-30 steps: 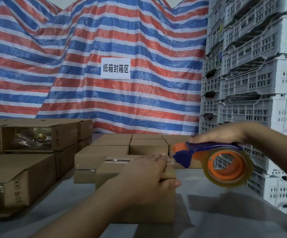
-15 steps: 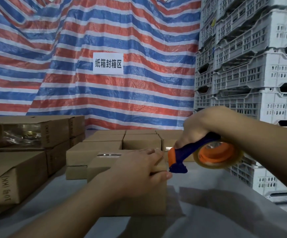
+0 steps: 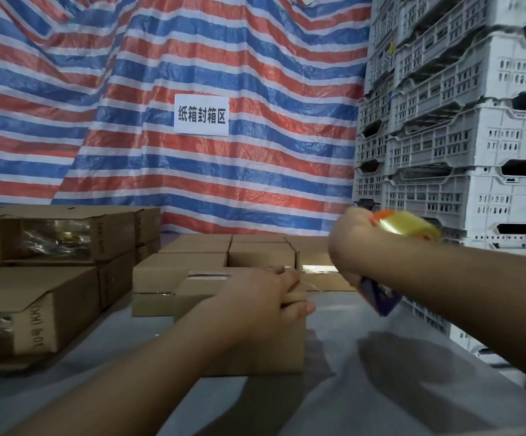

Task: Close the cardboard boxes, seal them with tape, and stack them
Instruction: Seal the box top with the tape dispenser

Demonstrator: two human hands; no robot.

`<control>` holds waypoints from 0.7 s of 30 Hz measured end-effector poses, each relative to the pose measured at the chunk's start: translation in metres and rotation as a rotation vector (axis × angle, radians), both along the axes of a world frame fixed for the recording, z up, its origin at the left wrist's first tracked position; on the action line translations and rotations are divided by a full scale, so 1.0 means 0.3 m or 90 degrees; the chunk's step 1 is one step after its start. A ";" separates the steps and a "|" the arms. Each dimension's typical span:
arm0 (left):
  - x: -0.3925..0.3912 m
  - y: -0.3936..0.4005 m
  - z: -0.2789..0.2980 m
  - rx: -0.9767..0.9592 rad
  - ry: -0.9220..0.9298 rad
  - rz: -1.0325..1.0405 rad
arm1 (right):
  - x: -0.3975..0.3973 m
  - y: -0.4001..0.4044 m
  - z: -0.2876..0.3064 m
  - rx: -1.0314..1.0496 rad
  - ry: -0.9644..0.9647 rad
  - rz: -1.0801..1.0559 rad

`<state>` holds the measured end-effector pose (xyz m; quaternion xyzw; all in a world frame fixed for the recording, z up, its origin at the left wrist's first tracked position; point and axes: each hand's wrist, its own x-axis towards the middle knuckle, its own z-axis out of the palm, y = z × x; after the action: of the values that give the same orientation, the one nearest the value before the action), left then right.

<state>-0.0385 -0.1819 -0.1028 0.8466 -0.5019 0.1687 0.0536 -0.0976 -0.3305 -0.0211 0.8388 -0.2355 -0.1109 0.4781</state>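
Landmark: the box being sealed (image 3: pixel 255 350), a small brown cardboard box that stands on the grey counter (image 3: pixel 365 388), in the middle of the view.
Left hand: the left hand (image 3: pixel 261 297) lies on top of this box at its right end; the fingers press flat over the closed flaps and the thumb hooks down the right side.
Right hand: the right hand (image 3: pixel 354 243) is up and to the right of the box, its fingers curled tight around the tape dispenser (image 3: pixel 393 247); the picture is blurred here.
Tape: a thin clear strip (image 3: pixel 313 286) seems to run from the box's right top edge toward the dispenser, so it is probably not yet cut.
Other boxes: behind the box lie more closed boxes (image 3: pixel 192 262) in rows; to its left stands a stack of larger boxes (image 3: pixel 51 278) with shiny tape on their ends.
Background: behind the box hangs a striped tarp (image 3: pixel 192 168) with a paper sign (image 3: pixel 201 114); to its right are grey plastic crates (image 3: pixel 459 136).
Handling: the box looks light and stiff, but the flaps will spring up if they are not held. I judge it best to hold it from above on the seam, then by two opposite sides for stacking.
Risk: fresh tape is sticky and may wrinkle.
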 end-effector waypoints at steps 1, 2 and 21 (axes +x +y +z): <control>-0.002 0.004 -0.001 -0.004 -0.003 -0.002 | -0.009 -0.045 -0.038 0.023 -0.018 -0.012; -0.002 0.007 -0.004 -0.011 -0.006 -0.002 | -0.025 -0.089 -0.064 0.068 -0.068 -0.015; 0.006 0.001 -0.020 -0.026 -0.016 -0.003 | -0.079 -0.266 -0.440 0.315 -0.489 0.082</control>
<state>-0.0368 -0.1816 -0.1087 0.8419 -0.5011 0.1894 0.0647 -0.1214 -0.4103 -0.1531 0.9210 -0.3095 0.1853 0.1472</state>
